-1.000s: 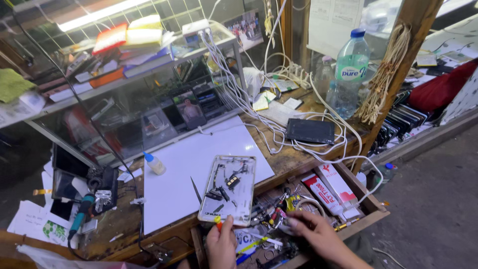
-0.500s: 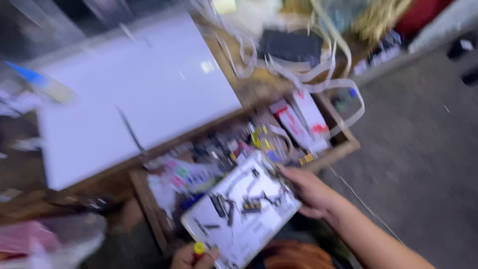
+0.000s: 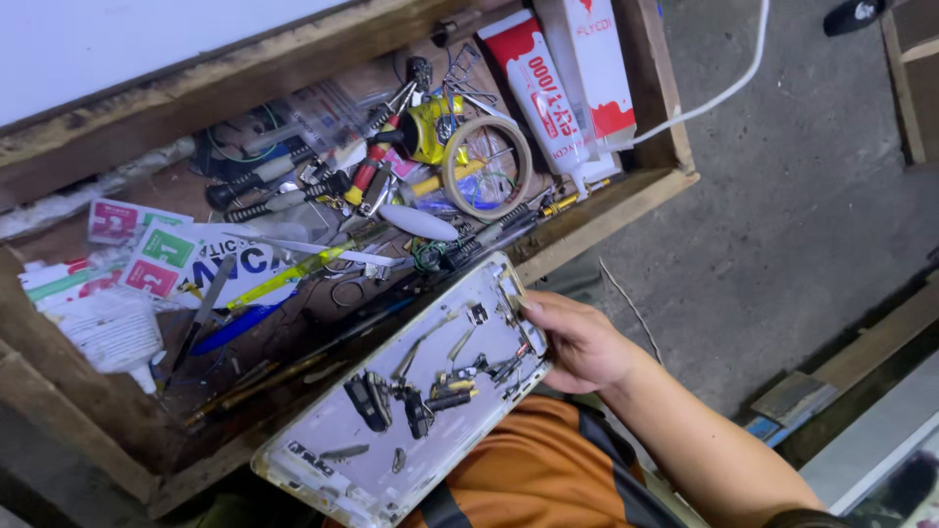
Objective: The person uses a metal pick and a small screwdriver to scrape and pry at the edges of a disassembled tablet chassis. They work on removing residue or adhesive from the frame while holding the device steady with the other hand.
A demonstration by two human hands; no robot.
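Observation:
My right hand [image 3: 585, 342] grips the right edge of a flat white tray-like panel [image 3: 323, 445]. Several small dark and metal parts lie on the panel. It is tilted over my lap, above an orange garment [image 3: 528, 474], with its far edge at the front lip of an open wooden drawer [image 3: 611, 207]. My left hand is out of view.
The drawer holds screwdrivers [image 3: 264, 178], a yellow tool [image 3: 430, 127], a tape ring [image 3: 486, 166], a blue pen [image 3: 235, 328], paper packets [image 3: 147, 259] and red-and-white glue tubes [image 3: 548, 93]. A white board [image 3: 147, 39] lies above it. A white cable [image 3: 704, 103] runs over the grey floor at the right.
The panel has come off the white board on the bench and down to my lap in front of the drawer. My left hand has left the view.

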